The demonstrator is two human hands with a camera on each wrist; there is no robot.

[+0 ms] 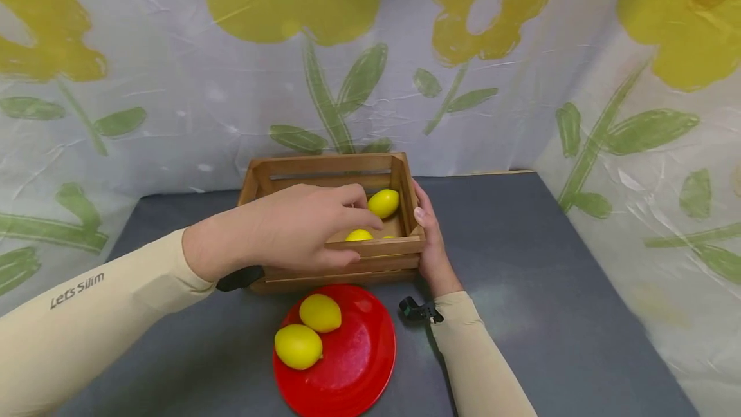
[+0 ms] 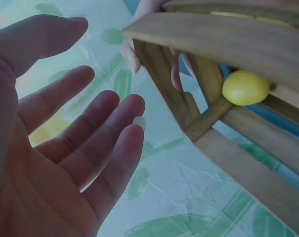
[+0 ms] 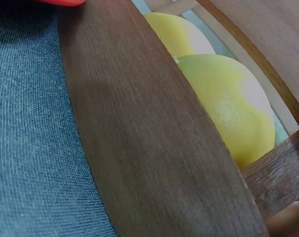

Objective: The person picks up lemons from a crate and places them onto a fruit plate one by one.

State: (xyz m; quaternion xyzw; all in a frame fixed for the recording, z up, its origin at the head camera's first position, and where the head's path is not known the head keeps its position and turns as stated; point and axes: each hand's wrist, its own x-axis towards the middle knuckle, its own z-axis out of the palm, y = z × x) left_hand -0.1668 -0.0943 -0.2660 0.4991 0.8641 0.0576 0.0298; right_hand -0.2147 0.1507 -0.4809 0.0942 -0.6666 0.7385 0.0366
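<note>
Steadying the slatted wooden crate [image 1: 370, 256] with the right hand [image 1: 431, 237] cupped against its side, the left hand [image 1: 289, 227] hovers over yellow lemons [image 1: 384, 203], fingers [image 2: 97, 143] spread, holding nothing.

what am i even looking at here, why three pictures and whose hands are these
There is no machine here: a person wears three cameras, one on the head and one on each wrist. The wide picture is the head view. In it the left hand reaches over a wooden crate with its fingers relaxed, holding nothing. The right hand rests against the crate's right side. Lemons lie inside the crate, and two more lemons sit on a red plate in front of it, all on a grey table. The left wrist picture shows that open palm beside the crate's slats. The right wrist picture is a close look at a slat with lemons behind it.
</note>
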